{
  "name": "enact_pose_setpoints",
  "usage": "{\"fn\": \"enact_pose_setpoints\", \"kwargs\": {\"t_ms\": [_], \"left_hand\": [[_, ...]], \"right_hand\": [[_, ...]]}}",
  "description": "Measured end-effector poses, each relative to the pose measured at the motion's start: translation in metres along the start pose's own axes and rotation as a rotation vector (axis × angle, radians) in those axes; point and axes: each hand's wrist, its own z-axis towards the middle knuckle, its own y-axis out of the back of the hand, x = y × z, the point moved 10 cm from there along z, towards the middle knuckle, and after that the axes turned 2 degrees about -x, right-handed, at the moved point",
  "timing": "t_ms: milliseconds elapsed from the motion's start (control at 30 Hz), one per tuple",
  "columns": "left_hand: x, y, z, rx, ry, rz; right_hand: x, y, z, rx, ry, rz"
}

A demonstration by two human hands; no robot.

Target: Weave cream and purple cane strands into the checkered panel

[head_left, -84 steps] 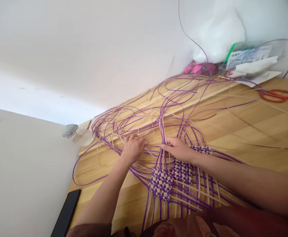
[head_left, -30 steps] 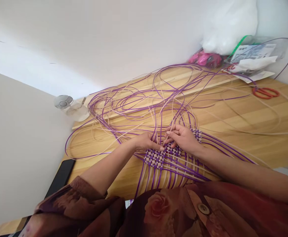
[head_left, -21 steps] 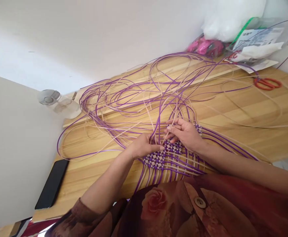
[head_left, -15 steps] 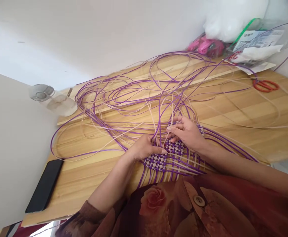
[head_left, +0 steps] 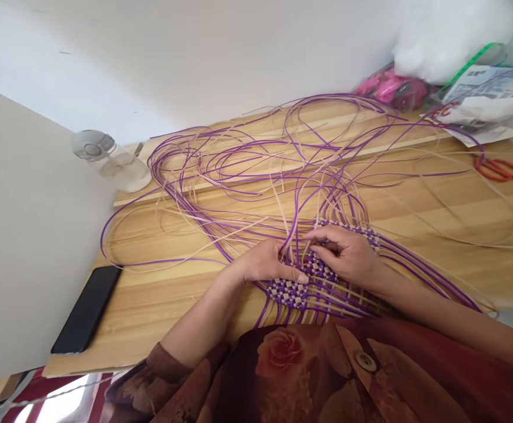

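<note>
A purple-and-beige checked weaving (head_left: 288,292) lies on the wooden table close to my body, with loose strands leaving it on several sides. My left hand (head_left: 270,262) is closed on its upper left edge, thumb pressed flat on the checks and the other fingers mostly hidden behind. Over the middle of the piece hovers my right hand (head_left: 347,252), its index finger and thumb apart beside the upright strands (head_left: 297,226). No strand shows clearly between those fingertips. Another checked part of the weaving (head_left: 373,238) shows beyond my right hand.
Long loops of purple and beige strands (head_left: 186,176) spread over the table's back. A clear bottle (head_left: 122,167) and a black phone (head_left: 87,308) sit at the left. Orange-handled scissors (head_left: 500,169), packets (head_left: 481,111) and a pink bagged bundle (head_left: 391,88) lie at the right.
My right thumb and index finger have parted from a beige strand they were pinching, and the hand is slightly lower over the weaving. My left hand keeps its grip. The whole view has shifted.
</note>
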Motion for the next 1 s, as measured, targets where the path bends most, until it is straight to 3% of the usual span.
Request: {"fn": "enact_pose_setpoints", "kwargs": {"t_ms": [100,233,333,467,567,700,867,1000], "left_hand": [[0.004,-0.003,-0.006,0.047,0.017,0.075],[0.017,0.006,-0.004,-0.099,0.082,0.007],[0.012,0.016,0.005,-0.207,0.039,-0.031],[0.002,0.027,0.019,-0.268,-0.017,-0.062],[0.009,0.029,0.021,-0.284,0.024,-0.086],[0.014,0.02,0.018,-0.228,0.026,-0.107],[0.014,0.017,0.017,-0.204,0.025,-0.09],[0.011,0.014,0.018,-0.165,0.012,-0.111]], "right_hand": [[0.003,0.001,-0.002,-0.037,0.043,-0.093],[0.004,0.005,0.0,-0.089,0.057,-0.11],[0.0,0.013,0.006,-0.156,0.061,-0.076],[-0.005,0.025,0.018,-0.232,0.047,-0.104],[0.012,0.031,0.018,-0.246,0.187,-0.238],[0.037,0.03,0.007,-0.059,0.359,-0.405],[0.028,0.04,0.001,0.105,0.088,-0.581],[0.025,0.016,-0.013,0.231,-0.091,-0.392]]}}
